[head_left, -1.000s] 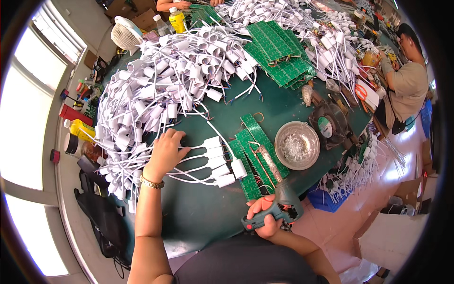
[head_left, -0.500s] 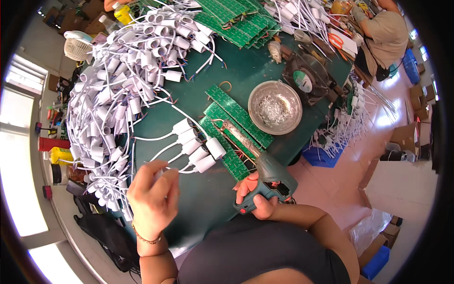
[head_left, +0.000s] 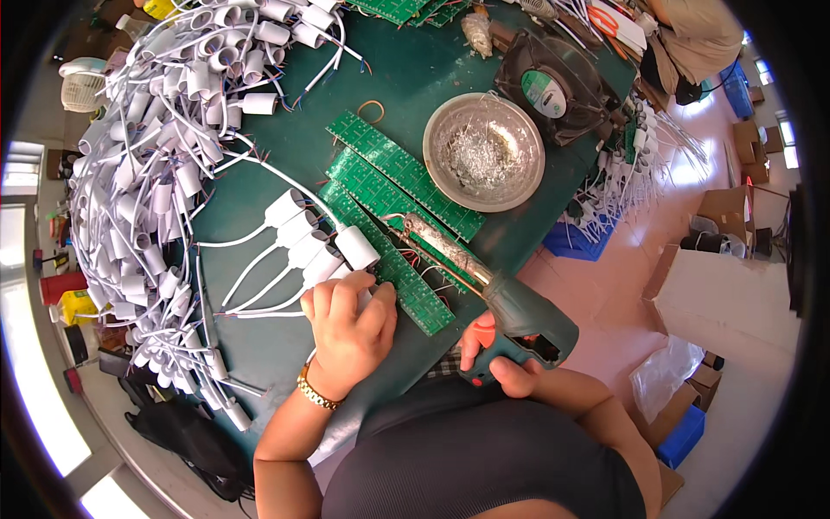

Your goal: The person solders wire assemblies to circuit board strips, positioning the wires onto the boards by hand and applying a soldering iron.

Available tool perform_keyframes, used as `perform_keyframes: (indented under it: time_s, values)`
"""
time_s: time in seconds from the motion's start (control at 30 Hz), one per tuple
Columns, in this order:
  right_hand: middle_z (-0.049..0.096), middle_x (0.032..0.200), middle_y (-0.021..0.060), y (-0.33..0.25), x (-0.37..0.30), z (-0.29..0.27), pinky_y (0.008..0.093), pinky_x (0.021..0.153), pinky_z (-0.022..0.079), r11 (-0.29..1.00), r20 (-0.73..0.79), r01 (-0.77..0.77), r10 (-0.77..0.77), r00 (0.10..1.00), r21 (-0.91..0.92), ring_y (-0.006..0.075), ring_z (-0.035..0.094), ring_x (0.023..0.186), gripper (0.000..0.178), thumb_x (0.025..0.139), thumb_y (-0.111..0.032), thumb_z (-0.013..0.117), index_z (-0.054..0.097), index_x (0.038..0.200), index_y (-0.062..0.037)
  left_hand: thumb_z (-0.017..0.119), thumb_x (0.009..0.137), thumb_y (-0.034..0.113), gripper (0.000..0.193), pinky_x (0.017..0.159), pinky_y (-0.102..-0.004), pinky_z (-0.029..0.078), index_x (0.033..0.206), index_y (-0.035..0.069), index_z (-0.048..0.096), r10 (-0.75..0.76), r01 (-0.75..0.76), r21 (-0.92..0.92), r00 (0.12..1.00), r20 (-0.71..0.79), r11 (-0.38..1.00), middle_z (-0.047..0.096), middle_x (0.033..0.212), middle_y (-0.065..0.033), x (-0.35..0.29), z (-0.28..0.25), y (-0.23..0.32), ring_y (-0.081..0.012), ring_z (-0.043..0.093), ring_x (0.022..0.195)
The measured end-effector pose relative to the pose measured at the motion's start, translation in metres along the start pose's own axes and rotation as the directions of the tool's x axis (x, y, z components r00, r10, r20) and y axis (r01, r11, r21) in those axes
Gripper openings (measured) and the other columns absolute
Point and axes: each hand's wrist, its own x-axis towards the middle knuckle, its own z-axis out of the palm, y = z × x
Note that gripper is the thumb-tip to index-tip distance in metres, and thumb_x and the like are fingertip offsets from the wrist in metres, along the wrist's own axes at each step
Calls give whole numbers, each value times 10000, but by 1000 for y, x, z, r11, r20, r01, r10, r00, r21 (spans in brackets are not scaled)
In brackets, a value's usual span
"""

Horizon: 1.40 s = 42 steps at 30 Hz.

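Observation:
My left hand (head_left: 353, 333), with a gold watch band at the wrist, is closed over the nearest of several white lamp sockets (head_left: 322, 264). Its fingers hide most of that socket. White cables run leftward from the sockets, and one socket rests against the green circuit board strips (head_left: 402, 290). In my right hand (head_left: 512, 372) is a dark green soldering gun (head_left: 532, 311), its handle gripped and the orange trigger by my index finger. Its grey-crusted barrel points forward and left, over the boards. The tip appears close above a strip; contact cannot be made out.
Beyond the boards sits a metal bowl (head_left: 430, 164) with silvery scraps, beside a black fan (head_left: 562, 95). A large heap of white sockets with cables (head_left: 156, 199) covers the table's left. Orange-handled scissors (head_left: 603, 22) lie far right, near another person (head_left: 696, 35).
My left hand has come down and to the right, onto the nearest socket. My right hand still holds the soldering gun. The view has moved closer to the boards.

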Motion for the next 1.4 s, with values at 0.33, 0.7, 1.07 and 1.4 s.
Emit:
perform_keyframes:
  time_s: [0.33, 0.7, 1.07, 1.4]
  values:
    - [581, 945, 138, 5, -7, -8, 382, 801, 472, 990, -87, 122, -128, 988, -73, 210, 614, 783, 480, 931, -253, 563, 367, 1338, -91, 736, 630, 91, 267, 713, -359, 329, 871, 108, 623, -18, 15, -135, 1000, -18, 991, 555, 975, -55, -5, 2, -11, -220, 482, 804]
    - [569, 921, 120, 3, -3, -5, 396, 804, 463, 1000, -69, 6, -4, 998, 27, 207, 614, 752, 477, 910, -287, 577, 380, 1299, -93, 780, 682, 56, 396, 756, -364, 453, 1046, 30, 629, 147, -131, -141, 983, 108, 981, 540, 1027, -101, -8, -20, -18, -261, 556, 901]
    - [562, 927, 105, -1, -8, -7, 402, 808, 467, 999, -34, -8, 10, 999, 40, 206, 607, 760, 450, 918, -259, 589, 394, 1297, -117, 702, 672, 82, 299, 669, -338, 529, 952, 9, 631, 191, -233, 102, 931, 311, 967, 537, 1045, -123, -1, -28, -10, -258, 573, 897]
    - [561, 919, 96, -2, -14, -13, 408, 826, 466, 1000, -60, 26, -26, 998, 7, 211, 615, 766, 462, 919, -266, 588, 390, 1307, -110, 682, 679, 37, 268, 670, -352, 531, 932, -22, 618, 175, -182, 32, 973, 150, 983, 545, 1033, -130, -15, -12, -4, -260, 594, 833]
